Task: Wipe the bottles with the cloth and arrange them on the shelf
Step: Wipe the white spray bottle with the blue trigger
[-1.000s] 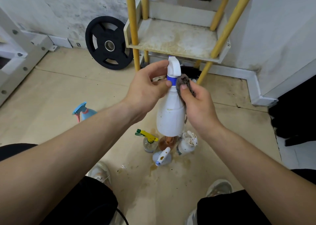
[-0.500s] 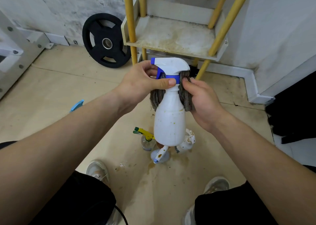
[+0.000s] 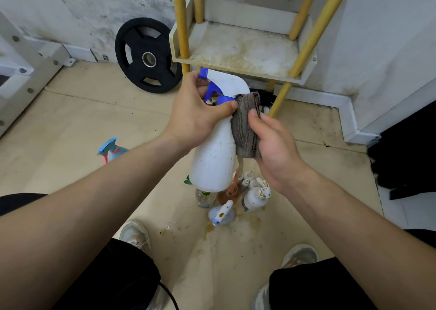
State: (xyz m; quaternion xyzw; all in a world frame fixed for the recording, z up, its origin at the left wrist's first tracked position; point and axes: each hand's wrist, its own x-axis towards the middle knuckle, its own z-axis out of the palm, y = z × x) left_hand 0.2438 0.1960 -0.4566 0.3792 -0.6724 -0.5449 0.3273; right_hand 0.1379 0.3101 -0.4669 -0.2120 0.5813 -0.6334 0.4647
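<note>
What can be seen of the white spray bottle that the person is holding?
The white spray bottle is opaque, plastic by its look, with a white spray head, blue trigger and blue collar. Yellowish-brown specks dot its body. It is held in the air, slightly tilted, nozzle toward the left, near the shelf. The left hand grips its neck; the right hand holds a grey-brown cloth against its right side.

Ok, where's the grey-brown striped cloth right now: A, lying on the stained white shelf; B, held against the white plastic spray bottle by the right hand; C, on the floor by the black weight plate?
B: the right hand holds the grey-brown striped cloth against the white plastic spray bottle, whose neck the left hand grips.
</note>
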